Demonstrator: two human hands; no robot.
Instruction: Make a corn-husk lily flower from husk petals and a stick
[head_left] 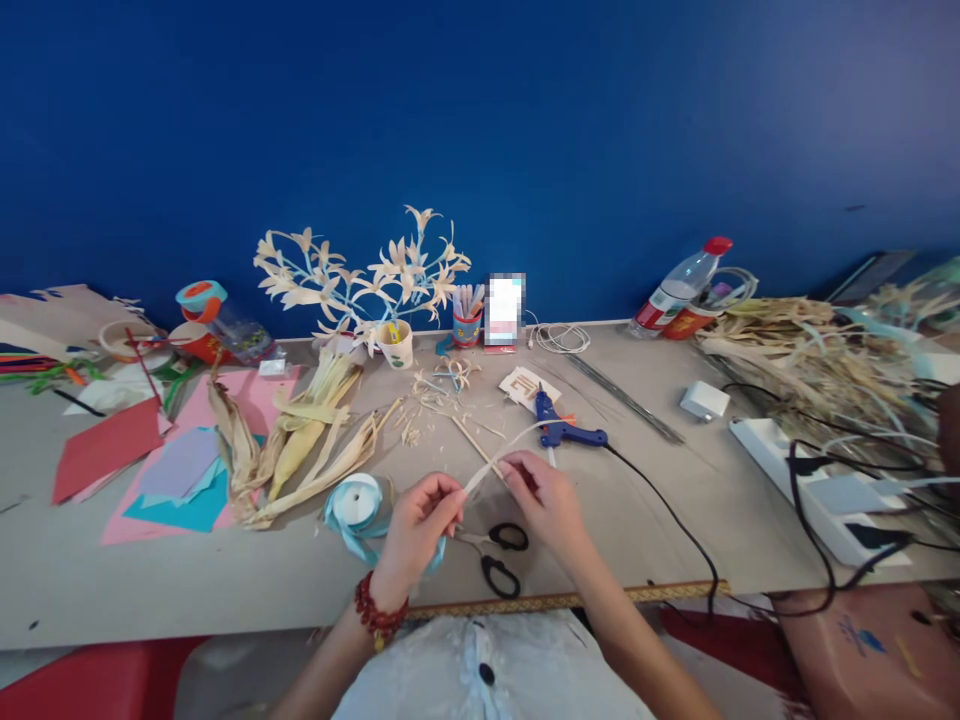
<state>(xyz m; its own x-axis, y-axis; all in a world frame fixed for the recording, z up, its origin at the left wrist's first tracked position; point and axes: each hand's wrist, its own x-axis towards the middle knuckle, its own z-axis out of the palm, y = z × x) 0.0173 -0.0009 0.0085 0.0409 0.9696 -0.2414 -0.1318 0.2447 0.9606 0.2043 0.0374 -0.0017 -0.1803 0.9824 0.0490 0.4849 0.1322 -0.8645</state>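
My left hand [421, 520] is pinched shut on one end of a thin pale husk strip [484, 470] just above the grey table [225, 580]. My right hand [544, 497] is closed on the same strip a little to the right. The strip's free end curves up toward a blue glue gun [564, 428]. Black-handled scissors [499, 555] lie under my hands. A light-blue ribbon roll [356, 502] sits just left of my left hand. A red bead bracelet [375, 612] circles my left wrist.
Corn husks [300, 445] and coloured paper sheets [172, 470] lie at left. A husk-flower bouquet [360, 275] in a cup stands at the back. A power strip [810, 480], black cables, a dried husk pile [810, 350] and a bottle [679, 285] fill the right. A ruler [562, 600] lines the front edge.
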